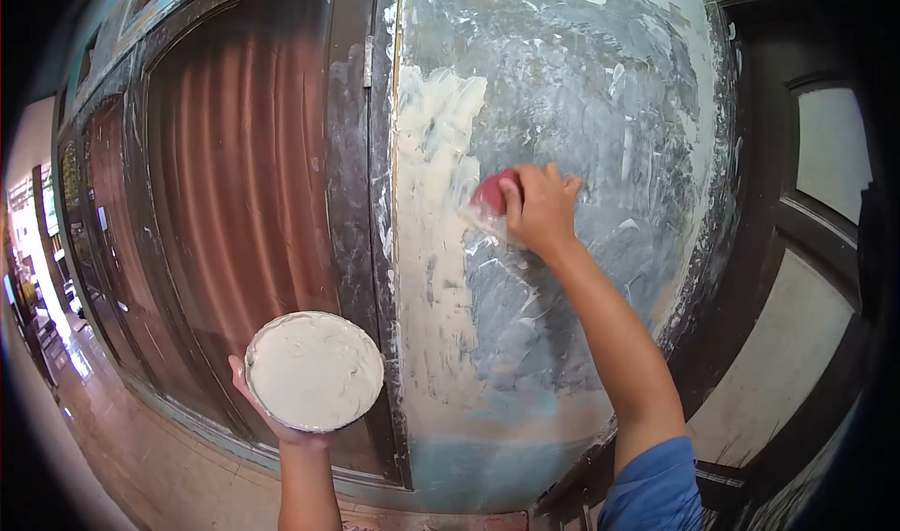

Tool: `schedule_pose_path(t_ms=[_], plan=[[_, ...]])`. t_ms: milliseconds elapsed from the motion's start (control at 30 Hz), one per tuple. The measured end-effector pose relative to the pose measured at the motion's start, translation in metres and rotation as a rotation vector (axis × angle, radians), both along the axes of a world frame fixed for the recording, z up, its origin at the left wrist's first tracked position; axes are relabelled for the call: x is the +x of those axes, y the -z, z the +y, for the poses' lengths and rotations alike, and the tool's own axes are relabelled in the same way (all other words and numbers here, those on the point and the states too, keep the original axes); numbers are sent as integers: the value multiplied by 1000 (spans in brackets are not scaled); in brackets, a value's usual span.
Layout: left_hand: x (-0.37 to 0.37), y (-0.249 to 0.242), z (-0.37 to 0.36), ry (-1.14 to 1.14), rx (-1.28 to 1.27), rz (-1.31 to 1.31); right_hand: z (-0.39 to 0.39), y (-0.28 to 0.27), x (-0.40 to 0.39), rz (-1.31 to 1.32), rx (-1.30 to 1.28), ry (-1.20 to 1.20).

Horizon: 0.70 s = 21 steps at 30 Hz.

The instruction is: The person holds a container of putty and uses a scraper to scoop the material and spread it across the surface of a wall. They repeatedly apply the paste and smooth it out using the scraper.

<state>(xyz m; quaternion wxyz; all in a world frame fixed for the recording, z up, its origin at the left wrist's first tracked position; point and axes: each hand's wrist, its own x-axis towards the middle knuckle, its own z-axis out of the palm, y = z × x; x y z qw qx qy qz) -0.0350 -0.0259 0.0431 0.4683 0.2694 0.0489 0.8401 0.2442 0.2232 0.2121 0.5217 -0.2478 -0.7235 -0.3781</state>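
My left hand (265,409) holds up a round tub of off-white putty (315,370) from below and its left side. The putty nearly fills it, and its surface is smeared. Higher and to the right, my right hand (544,208) is closed on a red putty scraper (494,192). The scraper's lower edge is blurred and lies at the wall, beside a cream band of putty (431,240). That band runs down the left part of the grey, patchy wall (600,90).
Left of the wall stands a dark wooden door frame (352,184) with a brown curtain (239,175) behind glass. On the right is another dark door (773,250) with pale panels. Tiled floor (178,465) stretches away at the lower left.
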Motion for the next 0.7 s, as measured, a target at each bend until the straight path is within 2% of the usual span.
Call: schedule_pose_path(t_ms=[67,167,200,267,367,433,500,600,633,700], plan=[[-4,5,6,-69,-28,-26,4,-12,-2,278,19,54],[-2,1,1,-49,-41,-174,8,-14,5,388,-10,22],[-5,4,1,-50,-42,-176,7,-11,7,386,-11,21],[-15,14,4,-67,-1,-39,2,-2,9,154,5,-49],[-9,8,0,-37,-11,-67,-3,8,3,-4,-32,9],[-2,0,-5,-31,-16,-47,0,2,-3,50,-13,34],[-1,0,-6,-28,-20,-27,2,-10,-6,294,-3,52],[-6,4,-5,-20,14,-23,9,-15,1,387,12,7],[-7,5,-6,-41,6,-31,8,-13,4,385,14,7],[-8,4,-7,-64,0,-43,2,-6,9,205,1,-35]])
